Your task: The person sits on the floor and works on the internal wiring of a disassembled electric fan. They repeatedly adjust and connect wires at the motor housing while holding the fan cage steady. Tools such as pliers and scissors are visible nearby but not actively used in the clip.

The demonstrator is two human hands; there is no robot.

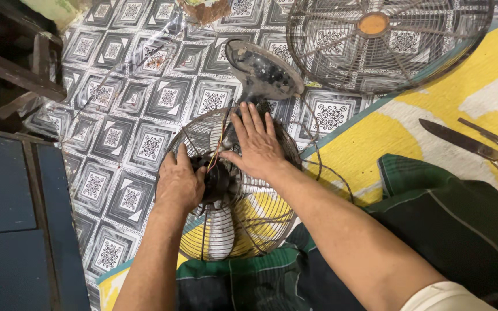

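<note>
The fan motor (217,181) sits on the wire guard (231,230), between the left hand (178,184) and the right hand (257,147). Another guard (387,46) lies far behind on the floor (116,115). The scissors (491,152) lie to the right.

Bare forearms — cream sleeve (442,296) (right)

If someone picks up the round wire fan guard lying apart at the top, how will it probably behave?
The loose fan guard is thin open wire, so probably light for its size. Its ribs may flex slightly under pressure. Being round, it might roll if stood on its edge, though lying flat on the patterned floor it looks stable.
</note>
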